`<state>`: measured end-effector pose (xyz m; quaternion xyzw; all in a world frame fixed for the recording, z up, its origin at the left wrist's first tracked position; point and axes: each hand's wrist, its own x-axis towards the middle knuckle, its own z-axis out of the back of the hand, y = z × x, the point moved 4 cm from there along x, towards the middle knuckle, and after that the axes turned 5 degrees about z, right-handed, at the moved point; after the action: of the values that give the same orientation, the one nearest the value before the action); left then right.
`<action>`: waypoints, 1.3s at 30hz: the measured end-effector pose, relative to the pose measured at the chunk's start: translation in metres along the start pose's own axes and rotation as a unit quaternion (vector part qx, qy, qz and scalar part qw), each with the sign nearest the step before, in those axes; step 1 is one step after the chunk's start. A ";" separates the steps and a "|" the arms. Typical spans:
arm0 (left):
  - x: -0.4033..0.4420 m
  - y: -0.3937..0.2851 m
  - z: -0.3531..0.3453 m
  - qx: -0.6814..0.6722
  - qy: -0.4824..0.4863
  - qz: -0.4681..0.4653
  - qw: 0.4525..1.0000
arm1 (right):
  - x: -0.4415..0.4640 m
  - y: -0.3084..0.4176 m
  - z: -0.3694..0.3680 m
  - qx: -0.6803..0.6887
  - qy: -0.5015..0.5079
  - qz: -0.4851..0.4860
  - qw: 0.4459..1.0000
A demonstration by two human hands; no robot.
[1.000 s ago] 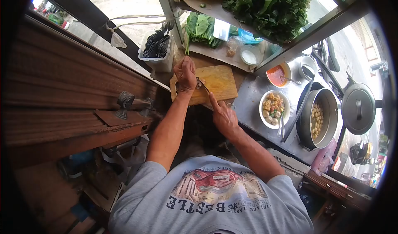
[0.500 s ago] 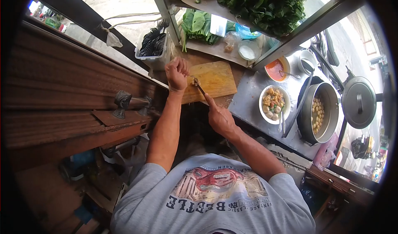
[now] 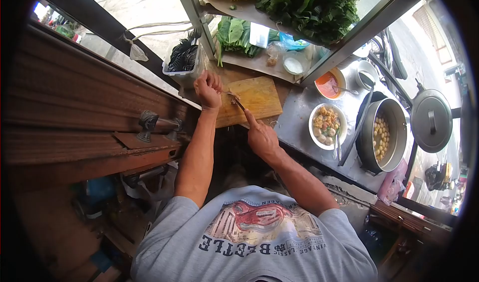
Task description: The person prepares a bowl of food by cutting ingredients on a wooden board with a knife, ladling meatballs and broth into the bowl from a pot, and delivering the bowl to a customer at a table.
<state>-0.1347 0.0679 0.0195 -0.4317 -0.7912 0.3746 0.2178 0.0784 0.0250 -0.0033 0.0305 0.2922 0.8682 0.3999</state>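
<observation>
A wooden cutting board (image 3: 259,96) lies on the counter in front of me. My left hand (image 3: 208,88) is closed above the board's left part, with a thin piece sticking out from its fingers toward the board's middle; what it is stays too small to name. My right hand (image 3: 262,136) is wrapped round a knife (image 3: 238,103), its index finger stretched along the top. The blade's tip touches or nearly touches a small brownish bit of food (image 3: 233,97) on the board. The knife's handle is hidden in my palm.
A bowl of meatballs (image 3: 327,127), a bowl of red sauce (image 3: 329,84) and a large pot (image 3: 394,137) stand to the right. Behind the board are leafy greens (image 3: 232,35) on a shelf. A container of black cutlery (image 3: 183,60) stands at the back left.
Over the last second my left hand has moved left and lower, off the knife tip. My right hand has shifted slightly left with the knife. The camera view has shifted a little.
</observation>
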 end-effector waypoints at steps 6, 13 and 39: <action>0.003 0.014 -0.012 -0.007 0.008 0.007 1.000 | -0.020 -0.037 0.020 -0.006 -0.026 -0.021 0.999; 0.010 0.017 -0.017 0.009 -0.040 -0.016 0.999 | -0.038 -0.033 0.018 -0.074 0.000 -0.029 0.997; 0.012 0.022 -0.013 0.011 -0.026 -0.011 1.000 | -0.029 -0.036 0.018 -0.016 -0.015 -0.020 1.000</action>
<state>-0.1209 0.0907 0.0104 -0.4109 -0.7969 0.3921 0.2060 0.1277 0.0310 -0.0018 0.0314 0.2731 0.8640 0.4218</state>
